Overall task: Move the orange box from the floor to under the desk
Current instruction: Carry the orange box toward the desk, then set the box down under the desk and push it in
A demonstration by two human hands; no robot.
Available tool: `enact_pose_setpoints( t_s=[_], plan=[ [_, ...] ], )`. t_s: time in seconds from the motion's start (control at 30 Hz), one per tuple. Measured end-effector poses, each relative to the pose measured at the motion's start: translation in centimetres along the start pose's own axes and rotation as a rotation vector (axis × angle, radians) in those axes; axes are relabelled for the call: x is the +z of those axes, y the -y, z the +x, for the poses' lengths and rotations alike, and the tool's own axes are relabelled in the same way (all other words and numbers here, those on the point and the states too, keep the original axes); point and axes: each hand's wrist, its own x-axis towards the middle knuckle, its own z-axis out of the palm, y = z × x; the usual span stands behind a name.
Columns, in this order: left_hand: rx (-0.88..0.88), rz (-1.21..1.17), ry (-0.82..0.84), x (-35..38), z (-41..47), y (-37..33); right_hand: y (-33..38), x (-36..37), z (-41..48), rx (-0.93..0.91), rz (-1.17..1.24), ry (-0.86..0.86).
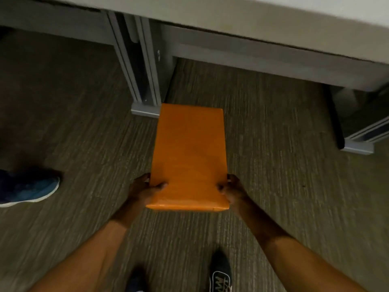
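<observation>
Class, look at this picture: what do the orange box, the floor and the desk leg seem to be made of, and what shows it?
Orange box: probably cardboard wrapped in glossy film or tape, judging by the sheen and creases at its near edge.
Floor: carpet with a matte, ribbed, thread-like weave.
Desk leg: likely metal, painted or anodised grey, given its straight grooved profile and flat foot.

- The scene is dim and warm-toned, and the light falls from above.
- The desk top (294, 24) is the brightest surface; the space beneath it lies in shadow.
- The carpet (273, 144) darkens toward the left edge.
- Motion blur softens everything; the carpet's stripes smear.
- Wide-angle distortion bends the desk's edge and splays its legs (143, 66).
</observation>
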Motion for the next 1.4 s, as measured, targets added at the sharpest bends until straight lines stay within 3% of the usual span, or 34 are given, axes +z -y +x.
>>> enact_pose_setpoints(
  t_s=[0.6,0.87,1.07,1.17,1.27,1.4],
  plan=[
    [0.124,0.039,0.060,5.2,23.7,8.3,-3.7,8.6,19.8,-0.138,0.076,-0.007],
    [0.207,0.152,-0.043,4.8,30.8,8.4,-3.5,12.5,26.4,-0.207,0.115,0.029],
    [0.261,0.104,0.022,3.9,34.0,8.9,-2.1,13.4,28.5,-0.279,0.102,0.022],
    [0.329,0.271,0.032,3.6,34.3,8.6,-1.6,13.4,28.3,-0.339,-0.032,0.011],
    [0.441,0.505,-0.029,3.5,33.4,8.8,-2.5,13.3,27.7,-0.572,-0.576,-0.212],
    [0.935,1.084,-0.087,3.4,32.2,10.4,-4.8,14.3,25.8,-1.072,-1.030,-0.299]
  ],
)
